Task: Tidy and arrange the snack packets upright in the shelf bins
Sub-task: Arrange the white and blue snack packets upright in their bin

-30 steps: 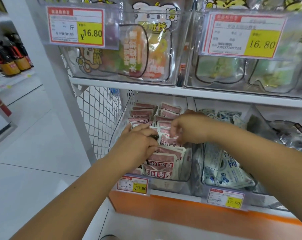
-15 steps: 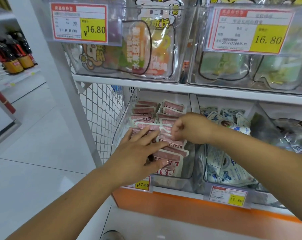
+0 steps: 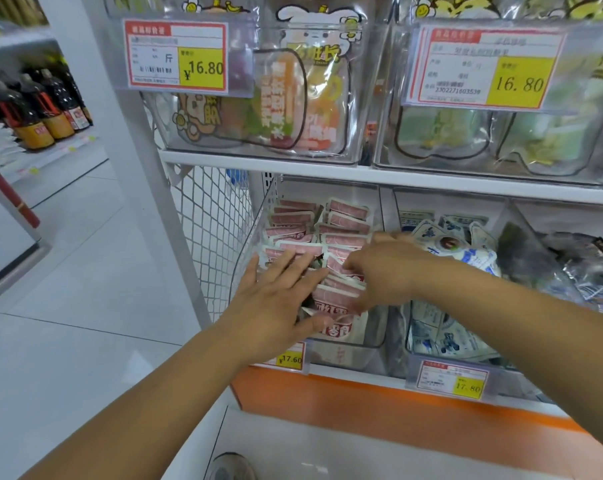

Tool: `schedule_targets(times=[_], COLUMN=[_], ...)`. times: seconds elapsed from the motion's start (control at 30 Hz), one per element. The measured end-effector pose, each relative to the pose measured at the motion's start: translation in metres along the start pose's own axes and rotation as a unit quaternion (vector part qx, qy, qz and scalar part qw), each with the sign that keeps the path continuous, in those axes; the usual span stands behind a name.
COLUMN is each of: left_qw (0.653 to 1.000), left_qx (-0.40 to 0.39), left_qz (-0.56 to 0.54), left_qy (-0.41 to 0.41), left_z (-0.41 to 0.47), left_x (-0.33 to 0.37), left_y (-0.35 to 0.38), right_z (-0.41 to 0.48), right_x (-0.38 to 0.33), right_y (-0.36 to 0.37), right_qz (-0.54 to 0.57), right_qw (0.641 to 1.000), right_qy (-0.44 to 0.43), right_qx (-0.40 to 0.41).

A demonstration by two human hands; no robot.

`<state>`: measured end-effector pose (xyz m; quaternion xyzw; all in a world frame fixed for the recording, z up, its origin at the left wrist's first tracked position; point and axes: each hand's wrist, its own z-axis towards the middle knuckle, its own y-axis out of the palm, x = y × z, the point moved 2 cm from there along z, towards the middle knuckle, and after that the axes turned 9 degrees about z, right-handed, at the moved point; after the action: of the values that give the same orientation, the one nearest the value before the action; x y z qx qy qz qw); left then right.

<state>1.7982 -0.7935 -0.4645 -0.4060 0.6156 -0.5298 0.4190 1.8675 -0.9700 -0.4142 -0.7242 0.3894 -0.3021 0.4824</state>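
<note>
Bracing the pink packets (image 3: pixel 345 216) in the lower bin (image 3: pixel 348 351) with my left hand (image 3: pixel 275 299) spread flat, I am pinching one packet (image 3: pixel 341 268) with my right hand (image 3: pixel 386 268), so the row does not topple while I straighten it.

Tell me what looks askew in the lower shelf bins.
The front red-and-white packets in the lower left bin lie slanted and overlapped rather than upright; the left hand lies flat on them and the right hand pinches one. Beside it, the blue-and-white packets are jumbled at mixed angles.
</note>
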Motion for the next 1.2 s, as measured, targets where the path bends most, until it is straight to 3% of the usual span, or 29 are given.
schedule_targets(times=[0.07, 0.13, 0.23, 0.3, 0.37, 0.43, 0.67, 0.83, 0.9, 1.07, 1.2], left_qw=[1.000, 0.999, 0.994, 0.988, 0.982, 0.981, 0.970, 0.969, 0.975, 0.986, 0.972], left_qx=[-0.016, -0.026, -0.005, 0.013, 0.017, 0.021, 0.105, 0.099, 0.080, 0.103, 0.177], left_qz=[-0.007, -0.040, -0.112, -0.155, -0.187, -0.190, -0.220, -0.224, -0.206, -0.131, -0.157], left_qy=[-0.011, -0.016, -0.018, -0.003, 0.013, 0.025, -0.020, 0.009, 0.031, 0.021, -0.021], left_z=[0.004, 0.005, 0.005, 0.005, 0.008, 0.015, 0.042, 0.050, 0.052, 0.057, 0.066], left_x=[0.007, 0.012, 0.026, 0.048, 0.074, 0.098, 0.123, 0.112, 0.108, 0.130, 0.139], left_y=[-0.002, -0.009, -0.023, -0.034, -0.043, -0.046, -0.036, -0.031, -0.035, -0.040, -0.037], right_z=[-0.004, -0.021, -0.065, -0.094, -0.117, -0.127, -0.104, -0.078, -0.076, -0.091, -0.095], right_x=[-0.002, 0.001, 0.021, 0.048, 0.078, 0.098, 0.097, 0.078, 0.087, 0.101, 0.094], right_y=[0.005, 0.007, 0.010, 0.020, 0.034, 0.051, 0.071, 0.069, 0.067, 0.047, 0.048], right_qz=[0.015, 0.101, 0.291, 0.333, 0.363, 0.383, 0.411, 0.253, 0.295, 0.514, 0.541], right_qw=[1.000, 0.992, 0.927, 0.888, 0.862, 0.850, 0.846, 0.902, 0.886, 0.760, 0.785], right_qy=[-0.003, -0.038, -0.060, -0.010, 0.058, 0.106, 0.146, 0.170, 0.164, 0.105, 0.045], right_qx=[0.021, 0.072, 0.228, 0.316, 0.349, 0.346, 0.306, 0.307, 0.319, 0.384, 0.299])
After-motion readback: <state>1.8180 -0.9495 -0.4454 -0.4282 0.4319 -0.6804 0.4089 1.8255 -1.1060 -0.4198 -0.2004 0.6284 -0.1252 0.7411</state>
